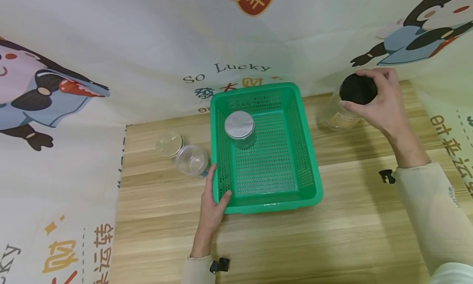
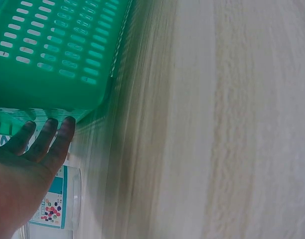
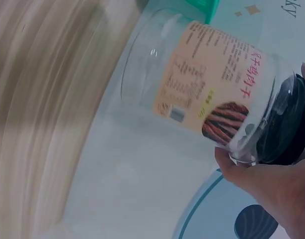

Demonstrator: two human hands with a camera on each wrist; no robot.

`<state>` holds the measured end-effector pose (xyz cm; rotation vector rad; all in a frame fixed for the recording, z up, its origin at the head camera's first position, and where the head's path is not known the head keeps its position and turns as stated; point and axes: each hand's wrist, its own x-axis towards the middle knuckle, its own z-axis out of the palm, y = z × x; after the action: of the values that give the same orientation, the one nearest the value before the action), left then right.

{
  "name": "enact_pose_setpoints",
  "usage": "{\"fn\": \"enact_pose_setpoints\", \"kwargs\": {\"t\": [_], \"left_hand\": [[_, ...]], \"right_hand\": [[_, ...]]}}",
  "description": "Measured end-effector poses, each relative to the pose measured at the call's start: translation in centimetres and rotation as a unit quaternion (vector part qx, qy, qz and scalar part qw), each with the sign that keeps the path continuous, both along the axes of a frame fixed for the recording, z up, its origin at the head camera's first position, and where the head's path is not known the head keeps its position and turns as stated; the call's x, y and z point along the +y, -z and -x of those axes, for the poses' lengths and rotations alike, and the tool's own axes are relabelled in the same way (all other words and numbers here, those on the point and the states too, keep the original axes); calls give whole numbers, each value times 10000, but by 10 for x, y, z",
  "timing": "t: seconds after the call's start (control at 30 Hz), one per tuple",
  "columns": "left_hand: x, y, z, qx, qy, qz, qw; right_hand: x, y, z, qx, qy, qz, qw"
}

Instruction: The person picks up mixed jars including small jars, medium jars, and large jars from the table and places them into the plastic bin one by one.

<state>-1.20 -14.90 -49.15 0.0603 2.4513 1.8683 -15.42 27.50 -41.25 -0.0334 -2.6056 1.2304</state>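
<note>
In the head view, my right hand (image 1: 384, 99) grips the black lid (image 1: 357, 89) of a clear plastic jar (image 3: 142, 74) at the right. The jar's orange label (image 3: 207, 79) shows a picture of brown strips. Its base appears raised off the wood in the right wrist view. My left hand (image 1: 212, 208) holds the front left corner of a green plastic basket (image 1: 314, 185), thumb over the rim and fingers along the outer wall (image 2: 48, 84). Inside the basket, toward its back left, stands a clear jar with a silver lid (image 1: 239, 124).
Left of the basket stand a clear jar (image 1: 192, 160), close to its wall, and another clear container with a pale yellowish top (image 1: 169, 144). The wooden tabletop (image 1: 159, 230) meets a printed white cloth (image 1: 155, 41) at the back and sides.
</note>
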Motion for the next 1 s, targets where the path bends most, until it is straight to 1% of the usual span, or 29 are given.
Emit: {"fn": "enact_pose_setpoints", "kwargs": {"t": [0.17,0.4,0.53,0.73,1.0], "left_hand": [[0,2,1,5,-7,-55,10000],[-1,1,0,-49,1,-73,10000],[0,-1,0,-97,-25,-65,9999],[1,0,1,-77,-29,-57,10000],[0,1,0,-122,-40,-14,9999]], "right_hand": [[-2,0,-2,-53,-15,58,10000],[-5,-2,-4,363,9,372,9986],[-8,-5,-3,499,5,526,9974],[-14,-10,-3,648,-90,619,9959],[-15,-11,-2,759,-241,644,9947]]}}
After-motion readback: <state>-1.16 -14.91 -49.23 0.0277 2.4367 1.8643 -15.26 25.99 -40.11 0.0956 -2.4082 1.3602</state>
